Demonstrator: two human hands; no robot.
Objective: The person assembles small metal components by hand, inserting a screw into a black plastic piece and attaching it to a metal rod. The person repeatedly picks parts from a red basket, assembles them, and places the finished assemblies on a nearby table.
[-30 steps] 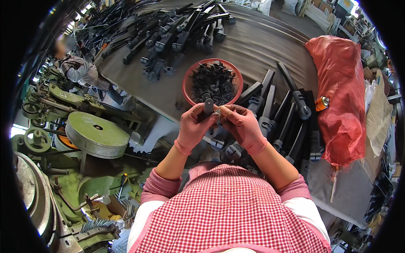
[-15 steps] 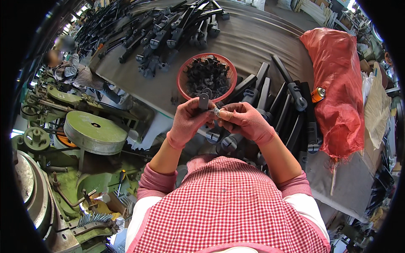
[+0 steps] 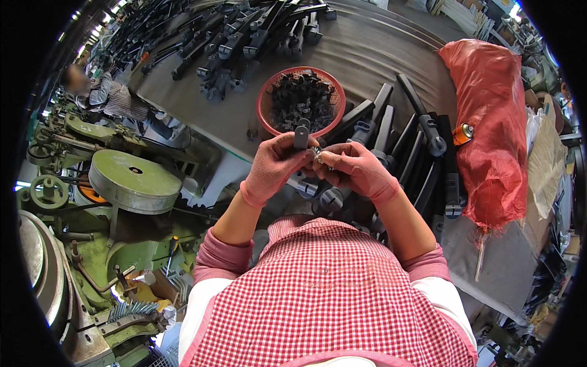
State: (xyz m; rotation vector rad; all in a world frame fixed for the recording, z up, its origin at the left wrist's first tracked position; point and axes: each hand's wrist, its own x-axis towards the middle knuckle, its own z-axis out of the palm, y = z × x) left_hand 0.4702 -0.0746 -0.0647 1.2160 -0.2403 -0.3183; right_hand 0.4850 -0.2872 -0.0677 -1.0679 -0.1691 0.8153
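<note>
Both my hands wear pink gloves and meet in front of the basket, fingertips almost touching. My left hand [image 3: 272, 166] pinches a flat dark grey bracket [image 3: 301, 137] with a rounded end and a hole, held upright. Between the fingertips sits a small shiny coiled metal piece, seemingly a spring [image 3: 317, 153]. My right hand [image 3: 361, 170] has thumb and fingers closed on it; its far end is hidden by the fingers. Just beyond stands a red plastic basket [image 3: 262, 109] holding many small black parts [image 3: 301, 98] and some metal springs.
Black tubular parts [image 3: 431, 131] lie to the right of my hands, and a larger pile [image 3: 232, 43] at the far left. An orange can [image 3: 463, 134] rests by a red sack [image 3: 489, 104]. Green machinery [image 3: 134, 177] stands at left, a person [image 3: 113, 98] beyond it.
The view has shifted slightly, so the basket and my hands appear a little higher. My fingers have moved slightly around the spring beside the bracket; both pieces are still held.
</note>
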